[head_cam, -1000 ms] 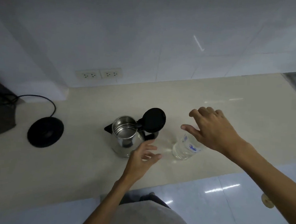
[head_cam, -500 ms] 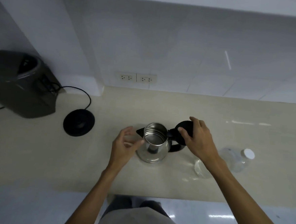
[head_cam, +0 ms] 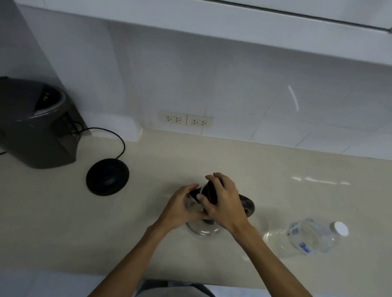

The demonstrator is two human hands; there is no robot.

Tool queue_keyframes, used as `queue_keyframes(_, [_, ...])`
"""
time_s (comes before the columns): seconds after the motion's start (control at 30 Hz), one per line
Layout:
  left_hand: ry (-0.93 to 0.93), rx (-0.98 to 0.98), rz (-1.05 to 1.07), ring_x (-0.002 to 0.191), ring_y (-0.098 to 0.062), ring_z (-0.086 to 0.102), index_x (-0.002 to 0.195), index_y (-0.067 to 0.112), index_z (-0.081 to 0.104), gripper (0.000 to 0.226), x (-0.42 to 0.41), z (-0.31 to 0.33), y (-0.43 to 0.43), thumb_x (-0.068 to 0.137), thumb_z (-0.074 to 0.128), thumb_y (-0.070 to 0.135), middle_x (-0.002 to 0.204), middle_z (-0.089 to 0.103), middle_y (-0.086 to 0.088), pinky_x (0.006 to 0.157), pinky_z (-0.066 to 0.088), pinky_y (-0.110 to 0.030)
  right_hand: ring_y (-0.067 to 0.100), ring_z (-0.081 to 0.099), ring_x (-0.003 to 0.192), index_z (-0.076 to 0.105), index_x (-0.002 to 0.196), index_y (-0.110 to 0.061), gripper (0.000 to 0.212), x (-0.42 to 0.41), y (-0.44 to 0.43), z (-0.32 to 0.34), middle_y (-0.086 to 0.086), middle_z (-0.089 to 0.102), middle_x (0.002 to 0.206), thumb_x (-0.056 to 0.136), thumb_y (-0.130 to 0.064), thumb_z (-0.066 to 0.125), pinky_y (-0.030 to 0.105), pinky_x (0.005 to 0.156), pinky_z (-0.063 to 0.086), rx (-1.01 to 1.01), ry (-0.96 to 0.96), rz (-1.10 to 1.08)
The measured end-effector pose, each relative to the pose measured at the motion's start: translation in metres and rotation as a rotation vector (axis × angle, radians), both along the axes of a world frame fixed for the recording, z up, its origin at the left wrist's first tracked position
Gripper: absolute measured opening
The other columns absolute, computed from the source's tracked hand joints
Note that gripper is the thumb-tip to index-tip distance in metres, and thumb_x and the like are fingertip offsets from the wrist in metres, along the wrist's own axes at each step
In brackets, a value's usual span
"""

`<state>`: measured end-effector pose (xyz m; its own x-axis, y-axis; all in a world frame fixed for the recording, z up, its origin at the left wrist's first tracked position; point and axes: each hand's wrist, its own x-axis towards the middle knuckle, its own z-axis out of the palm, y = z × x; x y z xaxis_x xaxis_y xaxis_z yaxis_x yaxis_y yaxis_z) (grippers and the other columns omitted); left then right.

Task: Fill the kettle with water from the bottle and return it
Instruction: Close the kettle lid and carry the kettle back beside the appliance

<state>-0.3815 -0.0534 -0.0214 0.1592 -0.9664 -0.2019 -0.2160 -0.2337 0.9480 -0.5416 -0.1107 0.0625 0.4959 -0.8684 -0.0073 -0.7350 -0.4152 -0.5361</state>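
A steel kettle (head_cam: 204,229) is standing on a pale countertop (head_cam: 281,177), almost hidden under two bare hands. The right hand (head_cam: 225,202) is lying over the kettle's black lid (head_cam: 212,192), fingers curled down around it, seemingly pressing it closed. The left hand (head_cam: 181,206) is cupping the kettle's near-left side, fingers bent against the body by the spout; how firmly it is gripping cannot be told. The kettle's black handle (head_cam: 248,204) is sticking out just beyond the right hand.

To the right of the right hand, well apart, a clear plastic bottle (head_cam: 305,236) is lying on its side with its white cap (head_cam: 340,228) on, looking nearly empty. That suggests the pouring is done, though water inside the kettle cannot be seen.

Far to the left of the left hand, the round black kettle base (head_cam: 107,177) is sitting bare, its cord looping back toward a dark appliance (head_cam: 29,122). Judging from this, closing the lid is the current step, and carrying the kettle back onto its base is what remains.
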Motion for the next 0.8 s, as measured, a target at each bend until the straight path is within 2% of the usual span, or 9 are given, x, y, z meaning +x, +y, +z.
queue_keyframes(0.07, [-0.021,-0.038,-0.01,0.122,-0.007,0.062,0.131,0.034,0.06,0.086,0.001,-0.001,-0.001,0.054,0.093,0.055,0.129,0.064,0.014,0.105,0.055,-0.04,0.033,0.05,0.13,0.057,0.138,-0.014,0.063,0.003,0.001,-0.007,0.013,0.055,0.139,0.089,-0.054,0.062,0.051,0.108,0.044,-0.04,0.049,0.012])
queue_keyframes(0.17, [-0.022,-0.078,-0.015,0.119,-0.015,0.064,0.126,0.037,0.062,0.075,0.002,-0.004,-0.002,0.059,0.093,0.052,0.126,0.066,0.013,0.101,0.057,-0.047,0.034,0.048,0.132,0.057,0.139,-0.016,0.058,0.004,0.003,-0.016,0.013,0.055,0.143,0.097,-0.055,0.048,0.053,0.112,0.039,-0.08,0.131,0.033])
queue_keyframes(0.3, [-0.033,-0.112,0.005,0.115,-0.018,0.067,0.124,0.046,0.06,0.074,0.001,-0.007,-0.001,0.058,0.095,0.05,0.124,0.066,0.009,0.099,0.058,-0.047,0.037,0.051,0.128,0.06,0.137,-0.013,0.046,0.005,0.003,-0.026,0.014,0.057,0.141,0.104,-0.038,0.04,0.053,0.111,0.039,-0.151,0.145,0.034])
queue_keyframes(0.5, [-0.034,-0.127,0.013,0.117,-0.019,0.067,0.123,0.048,0.058,0.075,0.002,-0.012,-0.004,0.056,0.094,0.051,0.127,0.064,0.007,0.099,0.059,-0.045,0.038,0.053,0.127,0.063,0.134,-0.012,0.046,0.008,0.0,-0.032,0.016,0.06,0.139,0.102,-0.037,0.043,0.05,0.112,0.04,-0.197,0.152,0.027])
queue_keyframes(0.67, [-0.034,-0.11,0.009,0.118,-0.015,0.066,0.128,0.038,0.06,0.076,0.002,-0.017,-0.004,0.059,0.092,0.05,0.129,0.064,0.006,0.1,0.058,-0.041,0.043,0.051,0.131,0.064,0.133,-0.012,0.047,0.01,-0.001,-0.04,0.018,0.059,0.14,0.101,-0.038,0.043,0.056,0.113,0.037,-0.191,0.23,0.023])
queue_keyframes(0.8, [-0.021,-0.102,0.0,0.121,-0.015,0.065,0.134,0.028,0.063,0.084,0.002,-0.019,-0.003,0.059,0.093,0.051,0.13,0.064,0.007,0.102,0.057,-0.04,0.041,0.043,0.14,0.058,0.14,-0.013,0.052,0.008,-0.004,-0.034,0.017,0.054,0.147,0.098,-0.04,0.046,0.056,0.119,0.031,-0.075,0.159,0.021])
